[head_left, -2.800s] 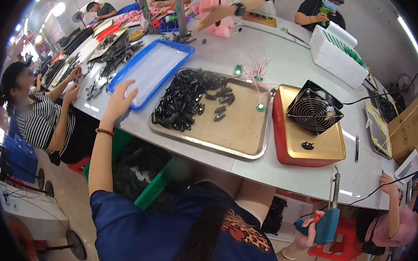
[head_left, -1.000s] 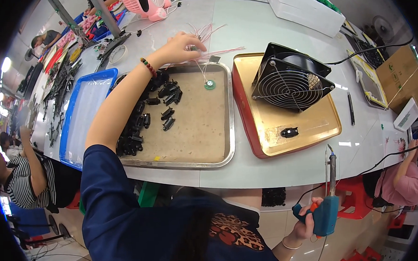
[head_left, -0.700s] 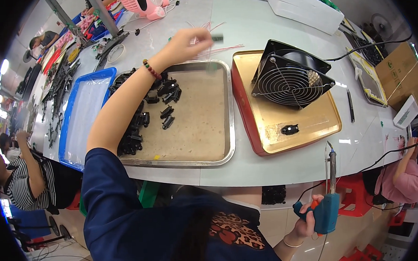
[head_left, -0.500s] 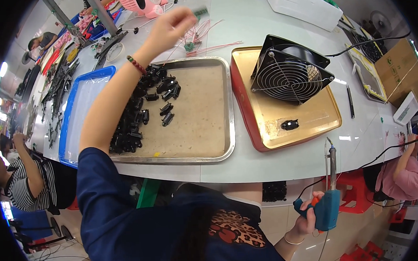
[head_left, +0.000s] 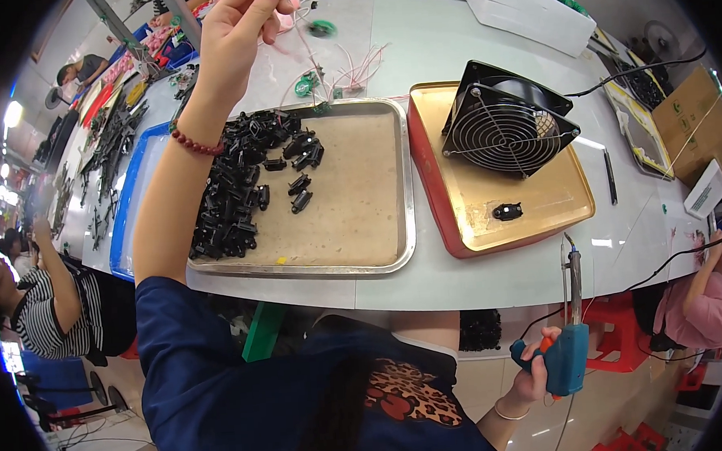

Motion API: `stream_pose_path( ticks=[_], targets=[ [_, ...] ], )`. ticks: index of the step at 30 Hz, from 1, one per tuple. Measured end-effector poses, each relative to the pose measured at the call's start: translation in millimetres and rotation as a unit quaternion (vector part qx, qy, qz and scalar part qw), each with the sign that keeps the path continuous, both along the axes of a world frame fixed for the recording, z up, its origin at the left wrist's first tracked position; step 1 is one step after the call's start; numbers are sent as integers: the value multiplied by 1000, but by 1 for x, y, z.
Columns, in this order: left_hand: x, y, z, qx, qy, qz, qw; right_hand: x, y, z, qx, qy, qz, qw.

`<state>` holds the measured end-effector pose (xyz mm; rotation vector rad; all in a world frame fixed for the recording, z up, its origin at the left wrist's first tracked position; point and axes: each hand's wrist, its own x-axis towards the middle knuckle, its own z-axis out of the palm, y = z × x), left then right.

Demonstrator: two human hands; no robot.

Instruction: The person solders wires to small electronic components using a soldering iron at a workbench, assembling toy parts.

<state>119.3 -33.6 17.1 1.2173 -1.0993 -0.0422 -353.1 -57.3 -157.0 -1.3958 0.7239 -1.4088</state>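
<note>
My left hand [head_left: 241,32] is raised above the table's far side, fingers pinched on a thin pink wire with a small green ring [head_left: 322,29] dangling from it. More pink wires and green rings [head_left: 329,78] lie on the table behind the silver tray [head_left: 379,257]. That tray holds a heap of black plastic parts [head_left: 241,187] on its left half. My right hand [head_left: 540,367] hangs below the table edge, gripping a blue soldering iron [head_left: 569,341] with its tip pointing up.
A red and gold tray [head_left: 532,216] at the right carries a black fan with a wire grille [head_left: 506,120] and one small black part [head_left: 507,211]. A blue tray [head_left: 128,217] lies left. A white crate [head_left: 525,9] stands far back. Other people sit at the left and right.
My left hand has risen from the silver tray's far edge, lifting the pink wire with the green ring up and away. The right hand with the soldering iron stays put.
</note>
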Motion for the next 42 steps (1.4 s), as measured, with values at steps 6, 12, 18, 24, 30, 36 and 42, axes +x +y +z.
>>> stream_pose_path(
  ticks=[6, 12, 18, 24, 30, 36, 42],
  targets=[
    [-23, 22, -14, -32, 129, -183, 974, -1, 3, 1, -8, 9, -2, 1000],
    [-73, 42, -20, -14, -88, -133, 987, 2, 5, 2, -2, 12, -6, 1000],
    [6, 28, -64, 243, -306, 210, 897, -2, 6, 1, -18, 10, 7, 1000],
    [90, 20, -34, 178, -484, 376, 770, -11, 12, -2, -20, 10, 5, 1000],
    [125, 7, 50, -148, -166, 368, 903, -12, 15, -1, -15, -7, 17, 1000],
    [113, -18, 60, -169, -216, 156, 949, -12, 14, -2, -9, -9, 18, 1000],
    [160, -12, -13, 334, -296, 245, 860, -12, 13, -3, -9, -15, 27, 999]
  ],
)
